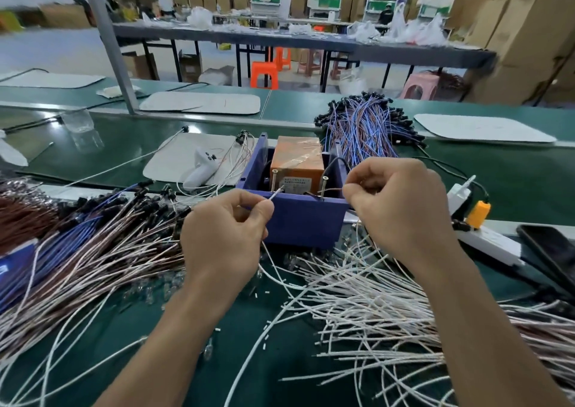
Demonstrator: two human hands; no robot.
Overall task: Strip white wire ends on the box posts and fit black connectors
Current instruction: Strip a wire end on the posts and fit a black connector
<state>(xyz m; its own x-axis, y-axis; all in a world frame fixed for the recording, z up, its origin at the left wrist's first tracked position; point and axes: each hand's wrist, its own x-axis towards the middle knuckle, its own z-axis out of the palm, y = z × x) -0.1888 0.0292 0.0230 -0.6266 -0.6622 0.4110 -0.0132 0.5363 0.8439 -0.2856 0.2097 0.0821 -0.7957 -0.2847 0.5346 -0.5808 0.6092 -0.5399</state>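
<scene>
Head view: my left grip (pixel 224 235) pinches a white wire (pixel 275 194) at the left post (pixel 275 181), and my right grip (pixel 401 201) pinches a second wire (pixel 334 190) at the right post (pixel 324 185), likely for stripping.

Both bare forearms reach up from the lower edge, the left forearm (pixel 161 338) angled in from the lower left and the right forearm (pixel 497 328) from the lower right. The left hand (pixel 224 235) shows its back, fingers curled, thumb and forefinger pinching a white wire (pixel 275 195). The right hand (pixel 401 204), about level with it and apart, curls likewise, its fingertips (pixel 350 193) pinching a thin strand (pixel 333 189).
</scene>
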